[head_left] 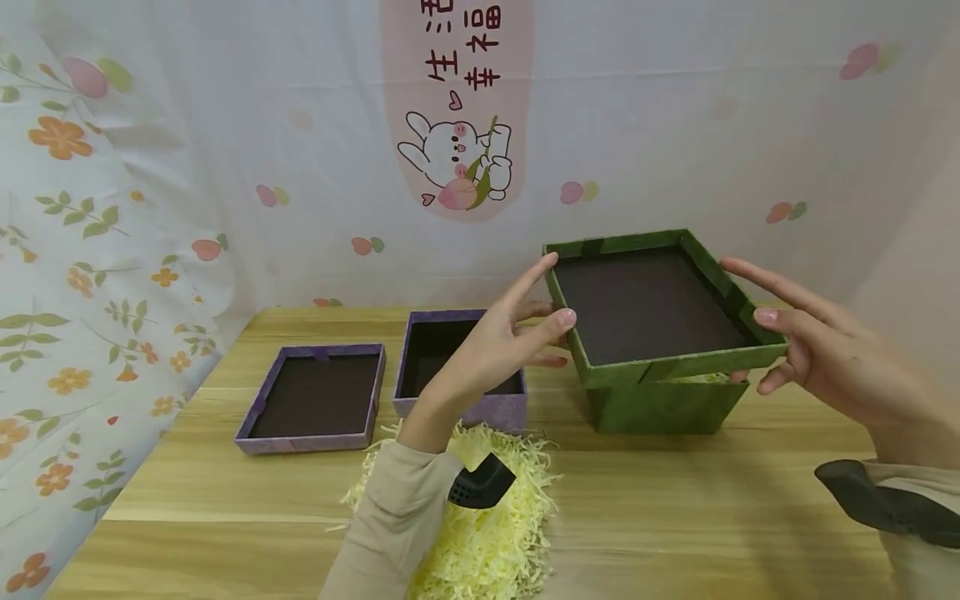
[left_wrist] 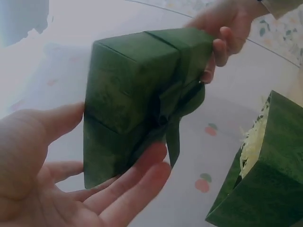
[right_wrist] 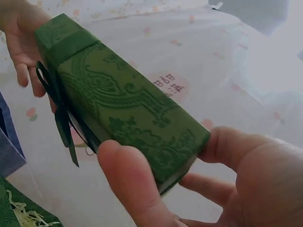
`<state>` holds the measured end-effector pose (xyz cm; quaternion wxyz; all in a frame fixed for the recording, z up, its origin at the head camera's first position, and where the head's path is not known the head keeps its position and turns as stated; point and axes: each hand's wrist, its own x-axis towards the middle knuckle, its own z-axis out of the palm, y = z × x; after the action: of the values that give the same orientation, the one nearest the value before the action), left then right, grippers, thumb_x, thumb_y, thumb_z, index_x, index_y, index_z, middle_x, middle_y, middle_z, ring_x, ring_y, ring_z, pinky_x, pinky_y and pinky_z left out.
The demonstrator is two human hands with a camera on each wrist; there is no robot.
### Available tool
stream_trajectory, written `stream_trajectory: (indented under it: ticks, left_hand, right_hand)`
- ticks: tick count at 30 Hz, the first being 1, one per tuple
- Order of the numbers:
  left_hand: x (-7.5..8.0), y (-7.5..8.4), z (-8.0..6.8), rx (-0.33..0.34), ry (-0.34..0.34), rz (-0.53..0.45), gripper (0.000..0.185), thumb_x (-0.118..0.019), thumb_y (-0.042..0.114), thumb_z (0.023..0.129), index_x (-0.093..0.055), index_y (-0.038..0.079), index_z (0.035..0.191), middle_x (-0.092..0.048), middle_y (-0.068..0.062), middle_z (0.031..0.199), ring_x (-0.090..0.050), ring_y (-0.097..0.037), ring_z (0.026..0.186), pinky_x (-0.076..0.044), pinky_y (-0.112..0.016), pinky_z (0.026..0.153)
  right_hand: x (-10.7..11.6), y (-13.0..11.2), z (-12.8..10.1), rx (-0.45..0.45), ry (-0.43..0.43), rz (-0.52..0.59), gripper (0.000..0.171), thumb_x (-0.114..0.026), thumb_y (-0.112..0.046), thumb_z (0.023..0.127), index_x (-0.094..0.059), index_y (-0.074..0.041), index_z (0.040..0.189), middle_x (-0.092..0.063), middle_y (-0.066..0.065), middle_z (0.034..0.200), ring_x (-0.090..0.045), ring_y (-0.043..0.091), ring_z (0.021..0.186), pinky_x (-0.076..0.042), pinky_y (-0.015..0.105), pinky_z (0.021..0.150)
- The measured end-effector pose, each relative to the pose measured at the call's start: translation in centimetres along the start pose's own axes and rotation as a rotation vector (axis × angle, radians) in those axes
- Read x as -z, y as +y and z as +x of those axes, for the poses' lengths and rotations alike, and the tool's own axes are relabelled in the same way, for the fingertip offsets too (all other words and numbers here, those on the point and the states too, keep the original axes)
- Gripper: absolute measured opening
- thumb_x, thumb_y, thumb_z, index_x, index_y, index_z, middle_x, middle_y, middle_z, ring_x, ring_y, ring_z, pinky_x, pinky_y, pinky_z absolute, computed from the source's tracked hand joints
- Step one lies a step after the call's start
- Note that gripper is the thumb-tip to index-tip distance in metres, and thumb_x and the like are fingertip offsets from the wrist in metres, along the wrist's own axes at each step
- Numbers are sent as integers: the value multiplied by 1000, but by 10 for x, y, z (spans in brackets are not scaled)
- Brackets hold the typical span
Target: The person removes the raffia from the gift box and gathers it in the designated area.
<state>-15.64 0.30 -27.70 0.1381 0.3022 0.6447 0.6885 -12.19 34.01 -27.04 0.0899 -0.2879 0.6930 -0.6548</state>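
A green lid (head_left: pixel 645 308) hangs upturned, dark inside showing, tilted just above the green box base (head_left: pixel 660 404). My left hand (head_left: pixel 536 321) holds its left wall, thumb on the front corner, fingers underneath. On the lid's right wall sits my right hand (head_left: pixel 772 321), thumb on the rim. In the left wrist view the lid (left_wrist: pixel 132 94) rests on my left hand (left_wrist: pixel 94 179) and the right hand (left_wrist: pixel 222 33) grips the far end. In the right wrist view the embossed lid (right_wrist: pixel 128 104) lies between my right hand (right_wrist: pixel 189 189) and left hand (right_wrist: pixel 21 47). A dark ribbon bow (right_wrist: pixel 61 118) hangs from it.
A purple box base (head_left: pixel 461 367) and its purple lid (head_left: pixel 315 396) lie open side up at the left of the wooden table (head_left: pixel 675 500). Yellow shredded paper (head_left: pixel 487 517) is heaped near the front edge; more fills the green base (left_wrist: pixel 253 137). Printed cloth hangs behind.
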Motion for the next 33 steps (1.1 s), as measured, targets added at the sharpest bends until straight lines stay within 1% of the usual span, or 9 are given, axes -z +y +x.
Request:
stream_trajectory:
  ticks: [4,6,8,16,17,23,27,31,33]
  left_hand:
    - [-2,0,-1,-24,8,64,62,-53,23,96,-20,38,147,-44,-13,135,-62,-26,99,-52,-39,81]
    - [-1,-1,-2,-28,19,115,60,-52,25,97,-20,37,147,-46,-10,135,-62,-26,100,-51,-38,83]
    - [0,-3,-2,-29,29,184,58,-52,25,97,-22,34,147,-47,-8,134,-62,-24,101,-51,-37,83]
    - [-3,-10,1,-25,36,565,58,-52,35,96,-27,25,147,-42,-3,139,-54,-20,113,-49,-32,84]
    - [-4,-10,2,-27,32,585,58,-52,34,96,-27,23,147,-42,-4,140,-55,-19,113,-49,-31,84]
    - [-3,-12,1,-22,3,676,56,-52,32,96,-31,19,146,-41,-2,141,-55,-16,112,-49,-30,82]
    - [-3,-11,4,-16,-5,699,53,-52,32,96,-35,20,144,-42,-4,139,-55,-16,111,-49,-33,84]
    - [-4,-12,4,3,-15,721,51,-52,32,96,-37,19,143,-41,-1,141,-56,-15,111,-48,-33,85]
    - [-4,-13,4,13,-15,733,50,-51,33,96,-38,18,143,-40,1,142,-55,-15,111,-48,-34,85]
  right_hand:
    - [10,8,-2,20,48,85,53,-19,1,102,-13,-16,151,-20,5,148,-42,21,38,-54,34,57]
    - [17,12,-4,35,84,110,52,-18,0,102,-13,-15,151,20,-5,151,-48,21,40,-55,32,58]
    - [26,18,-9,51,114,139,52,-17,0,101,-13,-15,151,24,-6,150,-56,21,46,-55,32,60]
    - [68,28,-32,43,300,60,52,-19,-3,102,-17,-24,150,25,-8,148,-68,23,77,-54,27,63]
    - [72,30,-35,31,330,48,52,-21,-4,103,-18,-25,150,7,-2,150,-67,20,70,-54,27,64]
    - [96,44,-55,25,463,1,53,-26,-8,103,-15,-28,150,10,-12,152,-42,7,45,-53,23,63]
    - [104,52,-65,41,563,-20,50,-25,-11,103,-17,-27,150,18,-16,150,-46,26,118,-51,18,61]
    - [130,73,-77,6,635,-5,47,-25,-17,104,-20,-27,149,11,-15,151,-44,34,118,-50,20,57]
    - [160,96,-86,-12,654,-7,46,-28,-21,104,-24,-27,149,8,-15,152,-54,17,100,-51,25,54]
